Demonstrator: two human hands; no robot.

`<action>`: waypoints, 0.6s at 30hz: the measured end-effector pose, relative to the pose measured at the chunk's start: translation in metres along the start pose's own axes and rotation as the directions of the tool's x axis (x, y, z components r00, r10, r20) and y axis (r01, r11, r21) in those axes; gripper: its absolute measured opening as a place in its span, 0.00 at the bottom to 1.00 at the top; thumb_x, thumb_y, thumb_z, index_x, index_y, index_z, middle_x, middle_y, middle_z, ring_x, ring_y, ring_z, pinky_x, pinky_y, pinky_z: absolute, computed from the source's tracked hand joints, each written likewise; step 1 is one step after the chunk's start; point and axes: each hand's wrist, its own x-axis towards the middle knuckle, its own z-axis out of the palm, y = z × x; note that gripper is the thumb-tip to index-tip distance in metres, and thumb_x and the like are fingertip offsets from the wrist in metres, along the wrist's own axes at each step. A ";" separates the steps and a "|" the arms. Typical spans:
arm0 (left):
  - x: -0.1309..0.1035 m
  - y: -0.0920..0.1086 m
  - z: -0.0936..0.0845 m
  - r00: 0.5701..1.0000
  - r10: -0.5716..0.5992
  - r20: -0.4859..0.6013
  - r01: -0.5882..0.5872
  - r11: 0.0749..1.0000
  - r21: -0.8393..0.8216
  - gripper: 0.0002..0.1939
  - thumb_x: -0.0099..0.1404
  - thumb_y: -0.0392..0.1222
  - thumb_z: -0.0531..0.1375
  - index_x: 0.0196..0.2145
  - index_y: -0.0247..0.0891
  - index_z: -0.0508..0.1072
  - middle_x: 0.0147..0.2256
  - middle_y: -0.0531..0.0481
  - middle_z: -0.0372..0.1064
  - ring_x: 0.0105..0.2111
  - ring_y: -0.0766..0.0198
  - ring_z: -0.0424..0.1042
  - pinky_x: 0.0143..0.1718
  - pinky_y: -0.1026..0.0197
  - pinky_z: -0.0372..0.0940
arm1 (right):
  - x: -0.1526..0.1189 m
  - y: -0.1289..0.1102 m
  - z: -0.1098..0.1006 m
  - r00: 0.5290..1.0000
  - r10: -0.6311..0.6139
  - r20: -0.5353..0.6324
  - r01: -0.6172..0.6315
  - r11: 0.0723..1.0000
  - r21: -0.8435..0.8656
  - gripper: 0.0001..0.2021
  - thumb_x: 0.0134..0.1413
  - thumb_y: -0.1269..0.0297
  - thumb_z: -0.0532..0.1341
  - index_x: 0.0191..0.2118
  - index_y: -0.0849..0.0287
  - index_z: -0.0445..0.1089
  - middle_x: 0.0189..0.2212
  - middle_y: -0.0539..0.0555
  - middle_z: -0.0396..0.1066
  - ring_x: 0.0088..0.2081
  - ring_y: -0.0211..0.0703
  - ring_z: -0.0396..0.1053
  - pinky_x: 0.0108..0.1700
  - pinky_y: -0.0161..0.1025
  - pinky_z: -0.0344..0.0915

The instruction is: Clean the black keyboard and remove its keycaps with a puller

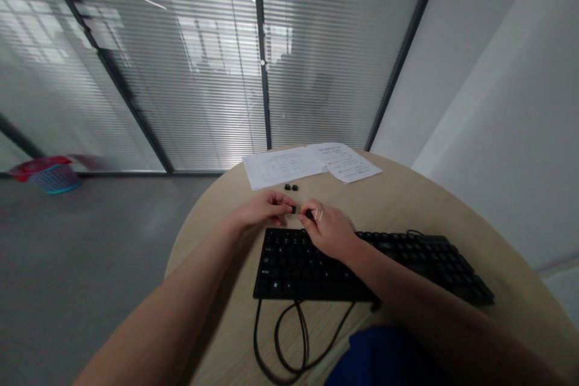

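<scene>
A black keyboard (407,265) lies on a round wooden table (407,199). My left hand (265,208) hovers just beyond the keyboard's far left edge and pinches a small black keycap (294,209) in its fingertips. My right hand (328,229) rests over the keyboard's upper left keys and pinches another small black piece (309,214), perhaps a keycap. The two hands almost touch. Two loose black keycaps (291,187) sit on the table a little farther away.
Two printed paper sheets (312,164) lie at the table's far edge. The keyboard's black cable (289,338) loops toward me at the near edge. A blue object (380,353) sits below. Glass walls with blinds stand behind, and a red and blue basket (47,174) is on the floor at left.
</scene>
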 end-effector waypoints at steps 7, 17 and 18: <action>0.006 -0.008 0.001 0.980 0.120 -0.159 -0.036 0.891 0.453 0.10 0.64 0.41 0.61 0.40 0.34 0.77 0.33 0.49 0.76 0.29 0.66 0.70 0.33 0.62 0.65 | 0.006 0.018 0.005 0.920 0.299 -0.253 -0.223 0.931 0.289 0.10 0.68 0.54 0.50 0.40 0.53 0.62 0.27 0.50 0.67 0.30 0.46 0.67 0.34 0.41 0.59; 0.013 -0.010 0.005 0.958 0.237 -0.162 -0.052 0.697 0.715 0.10 0.64 0.43 0.62 0.40 0.38 0.82 0.36 0.45 0.79 0.34 0.60 0.73 0.40 0.59 0.65 | 0.008 0.030 0.012 0.879 0.389 -0.275 -0.218 0.842 0.493 0.15 0.67 0.46 0.50 0.40 0.53 0.59 0.27 0.49 0.63 0.30 0.44 0.65 0.31 0.39 0.59; 0.013 -0.010 0.003 0.957 0.241 -0.163 -0.055 0.698 0.714 0.11 0.65 0.43 0.61 0.41 0.38 0.82 0.37 0.45 0.79 0.34 0.60 0.73 0.40 0.59 0.64 | 0.007 0.030 0.011 0.877 0.394 -0.275 -0.222 0.840 0.495 0.15 0.67 0.46 0.50 0.40 0.53 0.59 0.28 0.49 0.64 0.30 0.44 0.64 0.31 0.39 0.59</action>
